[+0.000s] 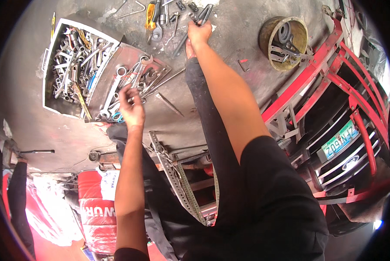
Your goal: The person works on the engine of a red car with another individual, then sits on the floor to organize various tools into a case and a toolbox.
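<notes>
My left hand (132,106) is over the flat metal lid (110,65), its fingers loosely bent and apart, with nothing seen in them. Beneath and around it lie several combination wrenches (114,89) and a pair of blue-handled pliers or similar (117,116). Beside the lid is a metal box (47,87) heaped with wrenches and other hand tools. Farther forward, my right hand (199,35) is closed around dark metal tools (201,16) that stick out past its fingers; their exact kind is hard to tell. A pointed steel bar (169,104) rests on the floor between my hands.
An orange-handled tool (150,17), a ratchet (157,32) and small sockets lie at the front. To the right are a round tub (264,39) with metal parts, a red metal frame (299,87) and a vehicle grille (351,161). A perforated metal strip (173,176) lies near my legs.
</notes>
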The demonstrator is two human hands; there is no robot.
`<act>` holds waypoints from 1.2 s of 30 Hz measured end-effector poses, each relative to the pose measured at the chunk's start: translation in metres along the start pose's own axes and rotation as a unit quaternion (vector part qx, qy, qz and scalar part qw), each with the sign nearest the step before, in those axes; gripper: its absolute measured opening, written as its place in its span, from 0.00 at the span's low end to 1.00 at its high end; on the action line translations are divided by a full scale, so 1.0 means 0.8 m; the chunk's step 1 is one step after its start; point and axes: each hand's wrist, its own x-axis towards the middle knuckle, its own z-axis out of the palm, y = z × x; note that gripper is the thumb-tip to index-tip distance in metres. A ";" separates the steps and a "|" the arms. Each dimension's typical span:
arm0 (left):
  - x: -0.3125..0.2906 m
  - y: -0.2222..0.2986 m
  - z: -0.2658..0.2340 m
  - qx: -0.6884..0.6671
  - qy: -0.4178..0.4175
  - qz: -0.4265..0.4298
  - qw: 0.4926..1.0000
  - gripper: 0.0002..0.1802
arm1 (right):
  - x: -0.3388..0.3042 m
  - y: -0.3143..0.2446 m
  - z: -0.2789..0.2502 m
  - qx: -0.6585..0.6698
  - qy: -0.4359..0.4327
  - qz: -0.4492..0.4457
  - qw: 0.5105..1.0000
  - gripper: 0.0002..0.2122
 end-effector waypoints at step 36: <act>0.004 0.113 0.132 0.047 -0.369 -0.335 0.866 0.31 | -0.125 -0.012 -0.212 -0.069 -0.331 -0.294 0.894 0.12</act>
